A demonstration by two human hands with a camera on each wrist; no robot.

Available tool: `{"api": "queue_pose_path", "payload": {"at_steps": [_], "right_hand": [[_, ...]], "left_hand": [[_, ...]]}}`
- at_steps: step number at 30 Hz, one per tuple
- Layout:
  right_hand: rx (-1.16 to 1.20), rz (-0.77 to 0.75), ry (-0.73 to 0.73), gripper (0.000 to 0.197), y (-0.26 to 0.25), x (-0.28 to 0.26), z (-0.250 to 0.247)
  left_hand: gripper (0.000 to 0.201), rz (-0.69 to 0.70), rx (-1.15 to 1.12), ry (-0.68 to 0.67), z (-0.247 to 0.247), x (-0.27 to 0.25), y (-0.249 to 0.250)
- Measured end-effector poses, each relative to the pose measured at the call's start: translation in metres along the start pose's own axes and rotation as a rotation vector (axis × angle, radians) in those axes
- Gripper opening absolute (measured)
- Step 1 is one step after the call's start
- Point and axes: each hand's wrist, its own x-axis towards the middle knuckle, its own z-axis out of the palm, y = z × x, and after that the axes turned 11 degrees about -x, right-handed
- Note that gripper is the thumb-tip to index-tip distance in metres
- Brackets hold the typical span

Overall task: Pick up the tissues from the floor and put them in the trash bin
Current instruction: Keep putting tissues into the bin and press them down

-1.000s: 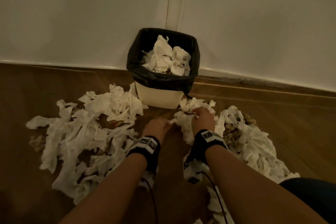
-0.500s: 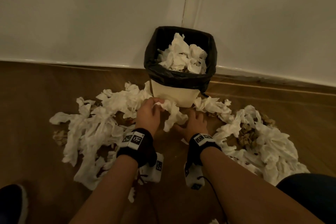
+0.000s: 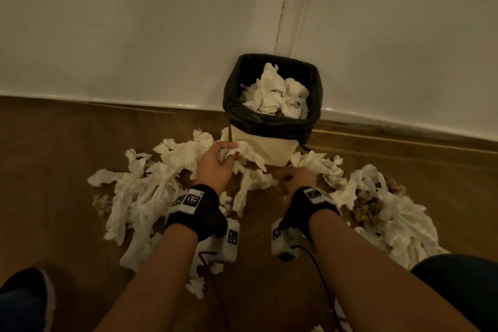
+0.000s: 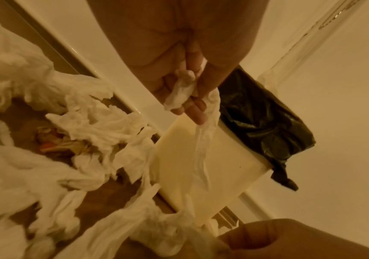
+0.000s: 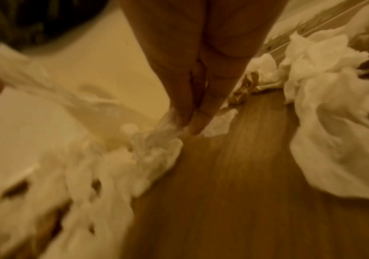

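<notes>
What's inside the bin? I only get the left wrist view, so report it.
Observer: The cream plastic trash bin with a black liner holds crumpled white tissues, heaped near its rim.
Operator: Now describe the right hand's grip.
Observer: The right hand pinches a twisted white tissue strand down at the brown wooden floor.
Operator: Report what's right of the bin.
Observer: Another heap of white tissues mixed with brown scraps lies there.
</notes>
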Motion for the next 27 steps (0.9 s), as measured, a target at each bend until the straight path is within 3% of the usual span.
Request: {"api": "queue_pose_path", "payload": {"at_steps": [5,11,14,16,21,24,27], "right_hand": [[0.375,-0.015,0.067,0.002,-0.007,-0.01,-0.041],[0.42,-0.116,0.178,0.013,-0.015,-0.033,-0.086],[0.589,-0.177,0.223,0.017,-0.024,-0.05,-0.107],[0.756,-0.219,0.26,0.013,-0.034,-0.061,-0.124],[0.946,-0.305,0.49,0.013,-0.048,-0.068,-0.171],[0.898,-0.301,0.568,0.017,-0.053,-0.06,-0.177],[0.476,-0.299,0.703,0.021,-0.059,-0.052,-0.169]], "left_hand": [[0.015,0.068,-0.001,-0.052,-0.001,0.002,0.029],[0.015,0.241,0.023,-0.049,-0.002,-0.003,0.072],[0.012,0.323,-0.021,-0.024,0.001,-0.004,0.097],[0.023,0.405,-0.048,0.02,0.003,-0.003,0.116],[0.027,0.582,0.034,0.087,0.018,0.013,0.16],[0.021,0.609,0.156,0.052,0.027,0.029,0.17],[0.034,0.56,0.472,-0.096,0.046,0.042,0.161]]}}
